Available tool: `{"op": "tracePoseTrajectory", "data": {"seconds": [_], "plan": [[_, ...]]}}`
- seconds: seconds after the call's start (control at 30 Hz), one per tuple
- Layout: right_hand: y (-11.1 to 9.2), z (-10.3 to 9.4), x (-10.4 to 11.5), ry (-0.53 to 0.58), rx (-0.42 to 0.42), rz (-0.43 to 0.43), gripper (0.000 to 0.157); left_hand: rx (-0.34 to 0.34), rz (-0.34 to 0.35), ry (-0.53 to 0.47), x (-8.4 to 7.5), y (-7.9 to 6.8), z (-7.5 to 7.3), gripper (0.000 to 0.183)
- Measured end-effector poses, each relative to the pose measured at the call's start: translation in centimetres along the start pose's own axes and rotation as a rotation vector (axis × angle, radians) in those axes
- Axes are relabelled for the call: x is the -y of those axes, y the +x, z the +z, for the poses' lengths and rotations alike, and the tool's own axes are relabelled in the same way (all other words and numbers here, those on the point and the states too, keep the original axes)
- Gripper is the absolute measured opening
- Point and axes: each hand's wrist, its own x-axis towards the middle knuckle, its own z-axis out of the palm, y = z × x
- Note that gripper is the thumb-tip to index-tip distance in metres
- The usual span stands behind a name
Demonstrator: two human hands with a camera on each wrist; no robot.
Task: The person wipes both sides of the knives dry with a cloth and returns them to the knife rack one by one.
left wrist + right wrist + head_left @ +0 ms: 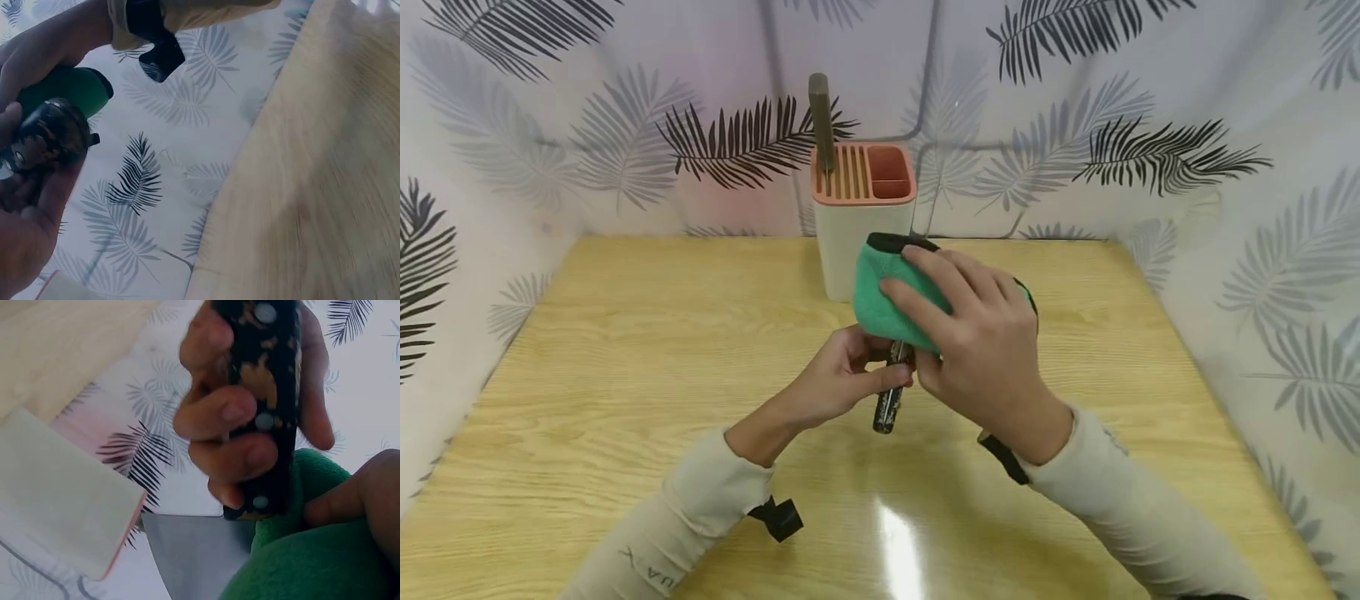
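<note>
My left hand (831, 379) grips a knife by its handle (262, 394), which is black with worn brown patches and round rivets. Part of the wide grey blade (190, 550) shows past the handle in the right wrist view; in the head view it is hidden behind the cloth. A green cloth (886, 292) with a black edge is held in my right hand (988, 350), fingers spread over it. The cloth lies against the blade close to the handle, just above my left hand. In the left wrist view the handle's rounded butt faces the camera.
A white knife block (850, 250) with an orange slotted top stands at the back middle of the wooden table (662, 333), right behind the cloth. One brown-handled knife (822, 125) stands upright in its left slot. A leaf-patterned curtain (700, 67) surrounds the table.
</note>
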Motion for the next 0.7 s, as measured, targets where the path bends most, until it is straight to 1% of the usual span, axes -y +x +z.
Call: {"op": "tracePoseTrajectory", "data": {"seconds": [0.07, 0.13, 0.2, 0.3, 0.4, 0.47, 0.53, 0.63, 0.7], "plan": [[0.3, -0.4, 0.1, -0.020, -0.017, 0.038, 0.045, 0.036, 0.017, -0.041, 0.0, -0.1, 0.1, 0.086], [1.0, -0.7, -0.4, -0.038, -0.040, 0.107, 0.045, 0.047, 0.025, -0.083, 0.0, -0.2, 0.3, 0.087], [1.6, -0.7, -0.8, -0.073, -0.059, 0.164, 0.042, 0.029, 0.025, -0.106, 0.2, -0.4, 0.6, 0.088], [2.7, -0.6, -1.4, -0.134, -0.089, 0.221, 0.041, -0.017, 0.025, -0.106, 0.3, -0.4, 0.8, 0.089], [4.0, -0.4, -2.3, -0.176, -0.084, 0.256, 0.040, -0.022, 0.044, -0.114, 0.1, -0.6, 1.0, 0.093], [4.6, -0.2, -2.8, -0.189, -0.085, 0.254, 0.039, -0.027, 0.071, -0.137, 0.1, -0.8, 1.3, 0.088], [4.6, 0.1, -2.8, -0.185, -0.082, 0.236, 0.037, -0.028, 0.097, -0.161, 0.0, -0.9, 1.5, 0.090], [3.5, 0.4, -1.7, -0.169, -0.077, 0.180, 0.036, -0.027, 0.114, -0.186, 0.1, -0.8, 1.6, 0.086], [2.6, 0.6, -0.9, -0.165, -0.076, 0.150, 0.039, -0.009, 0.108, -0.181, 0.0, -0.7, 1.4, 0.090]]}}
